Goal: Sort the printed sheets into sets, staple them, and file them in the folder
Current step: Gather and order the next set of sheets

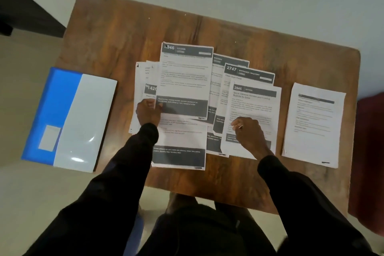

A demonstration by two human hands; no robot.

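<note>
Several printed sheets lie overlapped in the middle of a wooden table [116,33]. My left hand [148,112] pinches the lower left edge of a kitchen sheet headed 946 [185,77], which lies on top of the pile. My right hand [248,131] rests on a sheet headed 2946 [253,106], fingers loosely curled, with a small thin object at the fingertips. Behind that one lies a sheet headed 2747 [249,72]. A separate sheet [313,124] lies alone at the right. A blue and white folder [68,118] lies shut at the table's left edge.
The folder overhangs the table's left side. A dark red object [369,151] stands beyond the table's right edge. Dark furniture [22,10] is at the upper left. My knees are under the near edge. No stapler is in view.
</note>
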